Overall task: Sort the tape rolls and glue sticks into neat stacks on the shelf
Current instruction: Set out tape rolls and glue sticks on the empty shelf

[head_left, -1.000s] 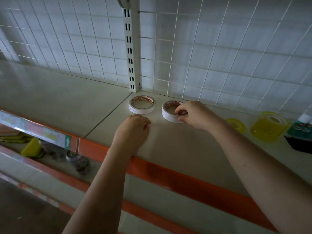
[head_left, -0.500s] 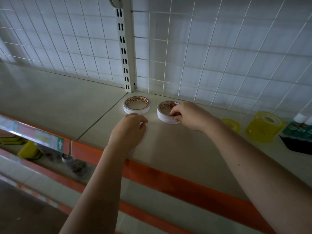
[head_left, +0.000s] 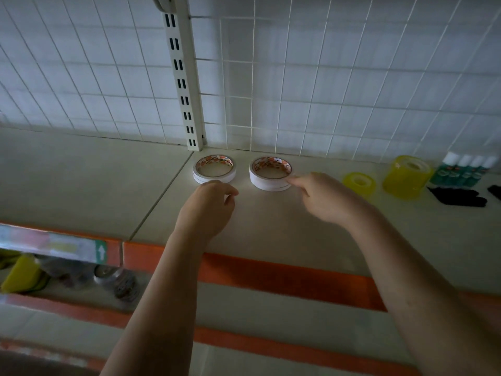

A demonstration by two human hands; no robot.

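Two short stacks of white tape rolls lie flat at the back of the shelf [head_left: 271, 221]: a left stack [head_left: 214, 173] and a right stack [head_left: 271, 173]. My left hand [head_left: 208, 210] hovers just in front of the left stack, fingers loosely curled, holding nothing. My right hand [head_left: 325, 198] sits to the right of the right stack, a fingertip touching its side, nothing gripped. Further right stand a small yellow tape roll [head_left: 359, 183], a tall yellow tape stack [head_left: 406, 176] and several green glue sticks with white caps [head_left: 463, 170].
A white wire grid [head_left: 325, 90] and a slotted upright [head_left: 184, 77] back the shelf. Black items [head_left: 458, 196] lie in front of the glue sticks. An orange rail [head_left: 271, 272] edges the shelf front. Yellow sponges [head_left: 21, 275] and scourers [head_left: 119, 283] lie on the lower shelf.
My right hand has let go of the right tape stack and drawn back to its right side. The left hand stayed in place; the view moved slightly.
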